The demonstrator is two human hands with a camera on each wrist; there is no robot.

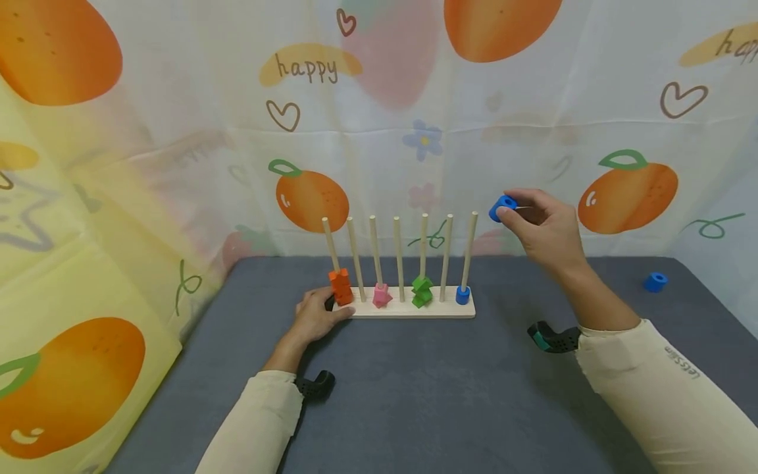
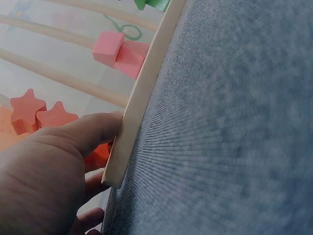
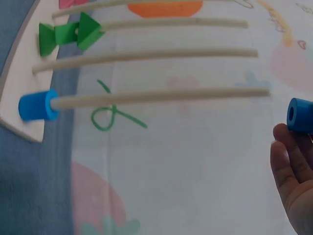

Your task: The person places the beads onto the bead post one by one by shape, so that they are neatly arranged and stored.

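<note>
A pale wooden base (image 1: 414, 312) with several upright pegs stands on the table. My left hand (image 1: 315, 315) grips its left end, the thumb over the front edge in the left wrist view. Orange star-shaped beads (image 1: 341, 287) sit on the leftmost peg, pink beads (image 1: 381, 295) on the third, green beads (image 1: 422, 291) on the fifth, and one blue cylinder bead (image 1: 462, 295) at the foot of the rightmost peg. Up in the air, my right hand (image 1: 547, 230) pinches another blue cylinder bead (image 1: 502, 208), apart from the rightmost peg's top and to its right.
A loose blue bead (image 1: 655, 282) lies on the right side of the dark grey table (image 1: 414, 395). Behind the table hangs a printed cloth (image 1: 379, 151) with oranges and hearts. Both wrists wear black camera mounts (image 1: 553, 337).
</note>
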